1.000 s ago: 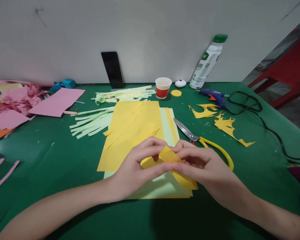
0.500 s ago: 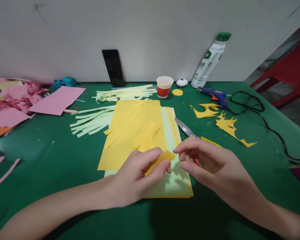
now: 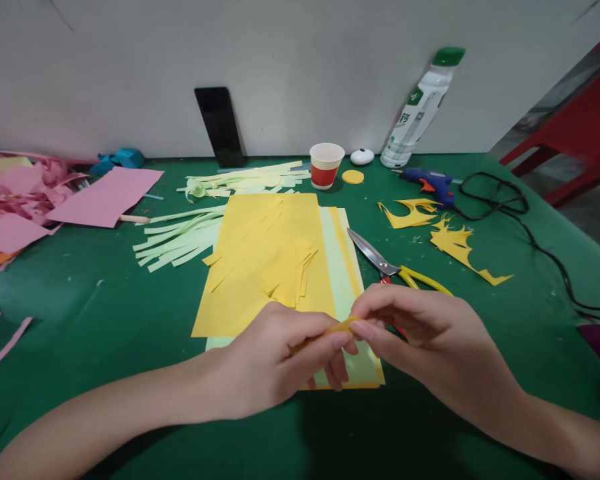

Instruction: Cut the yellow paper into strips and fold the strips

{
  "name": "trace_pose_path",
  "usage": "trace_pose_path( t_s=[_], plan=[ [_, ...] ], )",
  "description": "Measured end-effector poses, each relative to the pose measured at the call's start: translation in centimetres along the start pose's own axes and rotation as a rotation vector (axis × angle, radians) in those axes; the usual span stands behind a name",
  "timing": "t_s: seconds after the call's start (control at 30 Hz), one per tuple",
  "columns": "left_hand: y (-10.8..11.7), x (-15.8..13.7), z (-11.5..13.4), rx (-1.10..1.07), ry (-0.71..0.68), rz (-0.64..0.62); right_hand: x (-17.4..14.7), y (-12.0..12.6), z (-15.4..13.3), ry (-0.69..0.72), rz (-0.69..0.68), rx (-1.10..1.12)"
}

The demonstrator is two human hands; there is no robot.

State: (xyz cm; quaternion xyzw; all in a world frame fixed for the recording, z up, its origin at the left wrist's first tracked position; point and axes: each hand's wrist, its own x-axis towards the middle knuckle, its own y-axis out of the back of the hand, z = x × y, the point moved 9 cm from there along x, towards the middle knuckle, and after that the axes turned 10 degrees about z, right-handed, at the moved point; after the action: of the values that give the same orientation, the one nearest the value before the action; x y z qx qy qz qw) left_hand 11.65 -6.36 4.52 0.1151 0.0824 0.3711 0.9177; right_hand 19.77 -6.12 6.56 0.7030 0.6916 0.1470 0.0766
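My left hand pinches a small strip of yellow paper between thumb and fingers. At the strip's right end, my right hand closes its thumb and fingertips on the same piece. Both hands are above the lower part of a stack of light green paper. On that stack lies a yellow sheet with several small cut yellow pieces on it. Scissors with red and yellow handles lie just beyond my right hand, which partly hides them.
Green paper fringes lie left of the stack, pink paper farther left. A phone, paper cup and leaning bottle stand along the wall. At right are a glue gun, its black cord and yellow scraps.
My right hand has moved to the left and its fingertips have closed on the yellow strip's end. The strip has tilted flatter in my left hand. The view has shifted slightly.
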Motion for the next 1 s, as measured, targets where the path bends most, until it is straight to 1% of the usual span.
trace_pose_path(
  t_s=[0.1, 0.2, 0.37, 0.53, 0.63, 0.73, 0.87, 1.0],
  plan=[
    [0.1, 0.0, -0.6, -0.082, 0.076, -0.007, 0.3, 0.0, 0.6, -0.085, 0.017, 0.029],
    [0.1, 0.0, -0.9, -0.128, 0.107, -0.005, 0.3, -0.1, 1.1, -0.161, 0.017, 0.068],
    [-0.1, -0.1, -1.3, -0.188, 0.158, -0.013, 0.1, -0.4, 1.5, -0.217, -0.008, 0.132],
    [-0.4, -0.2, -1.5, -0.272, 0.222, -0.027, 0.1, -0.6, 1.3, -0.196, -0.082, 0.145],
    [-0.4, -0.3, -1.6, -0.358, 0.256, -0.011, 0.0, -0.4, 0.8, -0.168, -0.118, 0.160],
    [-0.3, -0.4, -1.6, -0.436, 0.273, 0.001, 0.0, -0.2, 0.2, -0.141, -0.122, 0.175],
    [-0.3, -0.4, -1.5, -0.466, 0.269, 0.007, -0.2, -0.3, -0.2, -0.127, -0.128, 0.212],
    [-0.2, -0.5, -1.4, -0.447, 0.256, 0.013, -0.2, 0.0, 0.0, -0.136, -0.062, 0.221]
  ],
)
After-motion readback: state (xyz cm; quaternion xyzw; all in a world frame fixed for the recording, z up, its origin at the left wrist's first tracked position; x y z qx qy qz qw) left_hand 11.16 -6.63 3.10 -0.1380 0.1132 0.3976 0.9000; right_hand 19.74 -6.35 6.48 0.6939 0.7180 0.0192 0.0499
